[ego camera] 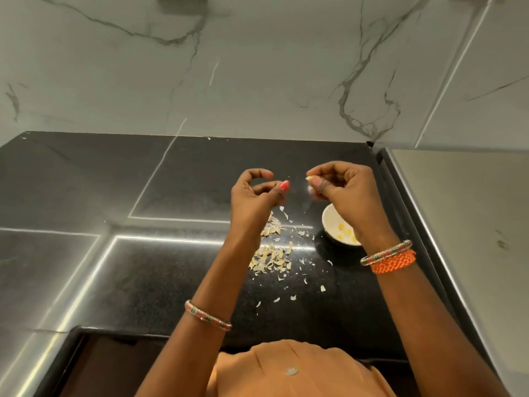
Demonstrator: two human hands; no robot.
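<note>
R hand (347, 193) grip pinches clove (309, 178), bowl (326, 222) close below for the drop; L hand (253, 193) curled, empty; skins (272, 257) litter bench (143, 282).

Black countertop (86, 181), veined marble wall (257, 67)

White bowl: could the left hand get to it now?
Probably yes. Only loose peels lie between the left hand and the white bowl; the right hand, pinching a garlic piece, overhangs part of it.
</note>
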